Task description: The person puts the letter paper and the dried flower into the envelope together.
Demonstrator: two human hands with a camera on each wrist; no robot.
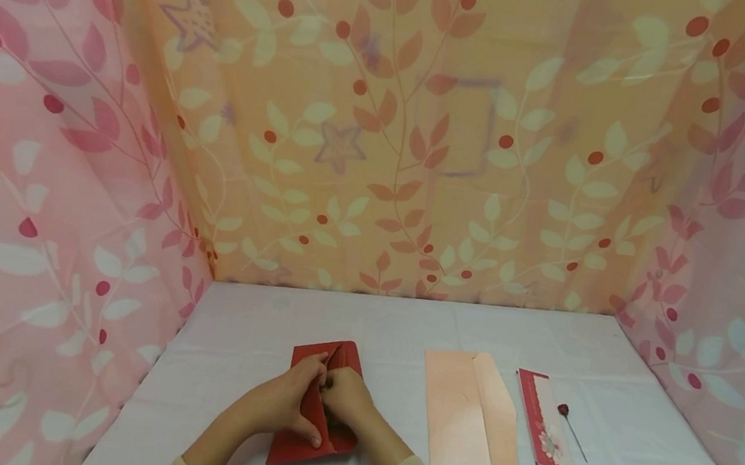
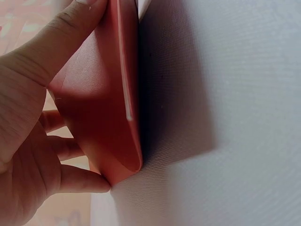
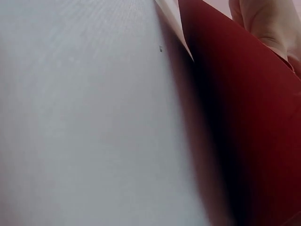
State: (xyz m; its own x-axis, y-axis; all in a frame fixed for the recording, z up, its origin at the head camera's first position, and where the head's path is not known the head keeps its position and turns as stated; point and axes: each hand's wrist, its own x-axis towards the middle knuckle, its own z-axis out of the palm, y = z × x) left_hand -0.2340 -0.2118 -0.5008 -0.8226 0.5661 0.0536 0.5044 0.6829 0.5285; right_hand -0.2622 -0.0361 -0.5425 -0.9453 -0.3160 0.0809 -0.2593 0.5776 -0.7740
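A red envelope (image 1: 295, 448) stands partly spread on the white table, left of the middle in the head view. My left hand (image 1: 286, 401) grips its left panel, thumb near the lower edge and fingers at the upper edge. In the left wrist view, the thumb and fingers of that hand (image 2: 33, 103) lie about the red paper (image 2: 99, 94). My right hand (image 1: 348, 397) reaches into the opening, knuckles bent. Its fingertips are hidden by the paper and the left hand. In the right wrist view a red panel (image 3: 244, 94) fills the right side, with part of a hand (image 3: 268, 23) above.
To the right lies a peach envelope (image 1: 455, 415) with its flap folded out. Beyond it are a red and white floral card (image 1: 546, 425) and a thin stick with a dark red rose-like head (image 1: 563, 409). Patterned curtains (image 1: 397, 129) enclose the white table (image 1: 397, 326).
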